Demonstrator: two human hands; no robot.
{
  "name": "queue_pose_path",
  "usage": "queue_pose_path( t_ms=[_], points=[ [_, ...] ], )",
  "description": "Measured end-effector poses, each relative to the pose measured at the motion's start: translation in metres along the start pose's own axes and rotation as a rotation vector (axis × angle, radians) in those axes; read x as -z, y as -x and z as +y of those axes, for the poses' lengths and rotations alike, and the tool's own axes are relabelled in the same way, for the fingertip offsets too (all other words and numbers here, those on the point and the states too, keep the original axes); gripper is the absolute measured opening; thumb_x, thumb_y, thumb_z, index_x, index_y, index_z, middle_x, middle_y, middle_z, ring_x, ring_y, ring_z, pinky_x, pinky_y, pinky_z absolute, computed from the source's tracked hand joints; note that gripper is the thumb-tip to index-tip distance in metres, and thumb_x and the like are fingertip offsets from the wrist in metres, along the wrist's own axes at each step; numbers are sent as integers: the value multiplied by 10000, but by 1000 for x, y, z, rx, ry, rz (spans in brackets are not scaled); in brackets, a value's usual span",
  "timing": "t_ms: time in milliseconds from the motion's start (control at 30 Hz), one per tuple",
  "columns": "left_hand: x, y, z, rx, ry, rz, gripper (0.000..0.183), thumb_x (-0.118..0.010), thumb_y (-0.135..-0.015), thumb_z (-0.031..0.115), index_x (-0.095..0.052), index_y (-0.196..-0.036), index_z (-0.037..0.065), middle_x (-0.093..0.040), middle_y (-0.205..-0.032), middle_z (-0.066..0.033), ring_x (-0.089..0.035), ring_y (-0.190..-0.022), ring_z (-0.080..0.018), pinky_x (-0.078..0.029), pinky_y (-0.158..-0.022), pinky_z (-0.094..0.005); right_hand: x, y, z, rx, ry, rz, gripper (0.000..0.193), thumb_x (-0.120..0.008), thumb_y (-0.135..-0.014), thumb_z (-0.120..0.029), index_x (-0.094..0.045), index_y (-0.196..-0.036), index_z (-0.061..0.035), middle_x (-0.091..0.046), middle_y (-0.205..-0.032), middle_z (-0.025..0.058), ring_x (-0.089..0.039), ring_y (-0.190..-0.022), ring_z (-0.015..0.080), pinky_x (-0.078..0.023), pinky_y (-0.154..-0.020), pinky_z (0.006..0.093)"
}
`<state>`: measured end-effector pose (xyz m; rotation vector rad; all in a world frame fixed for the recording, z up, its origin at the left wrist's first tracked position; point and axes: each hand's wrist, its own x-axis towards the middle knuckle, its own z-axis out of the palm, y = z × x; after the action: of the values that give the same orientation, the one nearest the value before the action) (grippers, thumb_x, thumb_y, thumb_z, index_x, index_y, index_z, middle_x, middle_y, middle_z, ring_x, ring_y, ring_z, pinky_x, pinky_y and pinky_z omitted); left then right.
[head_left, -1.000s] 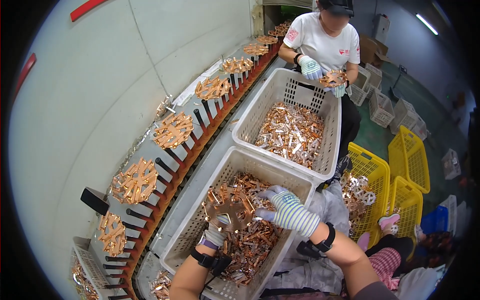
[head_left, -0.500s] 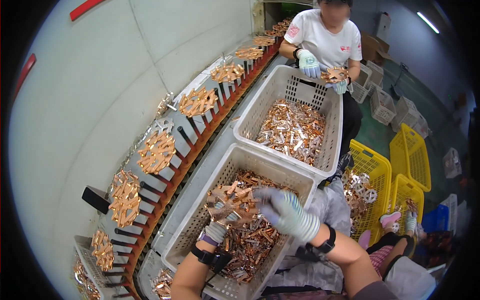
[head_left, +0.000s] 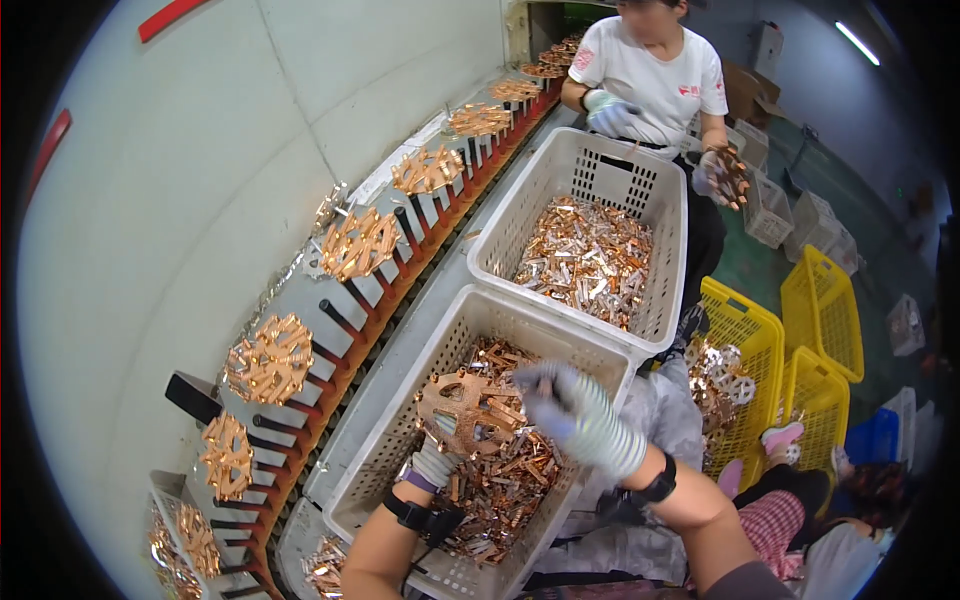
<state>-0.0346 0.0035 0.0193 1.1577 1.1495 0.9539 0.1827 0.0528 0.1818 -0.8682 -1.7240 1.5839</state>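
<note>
Over the near grey crate, we grip the copper-coloured disc from beneath with our left hand, best held steady and within the crate's rim, while our right hand, too blurred to tell open from closed, hovers at the crate's right side.

A conveyor curved from 7 to 12 o'clock, copper discs resting on its posts. Green floor carried white baskets toward 2 o'clock and yellow crates toward 3 and 4. What supported the grey crates was hidden.
</note>
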Motion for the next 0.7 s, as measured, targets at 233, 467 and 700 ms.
queue_pose_path(
  t_ms=[233, 467, 700],
  points=[
    [-8, -5, -25, -86, -216, -51, 640, -356, -925, 545, -318, -1395, 112, -357, -1411, -121, -379, -1265, -290, -330, -1071, -423, -18, -14, 61, 236, 960, -108, 299, -571, -854, -234, -553, -1078, -38, -623, -894, 161, -619, -831, 327, -501, -734, 404],
    [6, -14, -65, -257, -482, -195, 564, -578, -834, 280, -414, -1324, 55, -481, -1282, -100, -490, -1137, -247, -408, -995, -372, -23, 3, 38, 363, 305, -285, 277, -566, -868, -185, -572, -1117, -62, -633, -885, 135, -637, -765, 257, -511, -681, 344],
    [-14, 7, -15, -302, 281, -112, 418, -451, -946, 209, -406, -1321, 30, -490, -1278, -107, -523, -1090, -215, -457, -953, -345, 10, 0, 19, -52, -394, 238, 274, -535, -926, -250, -580, -1076, -24, -619, -816, 29, -588, -729, 151, -491, -677, 272]
  ],
)
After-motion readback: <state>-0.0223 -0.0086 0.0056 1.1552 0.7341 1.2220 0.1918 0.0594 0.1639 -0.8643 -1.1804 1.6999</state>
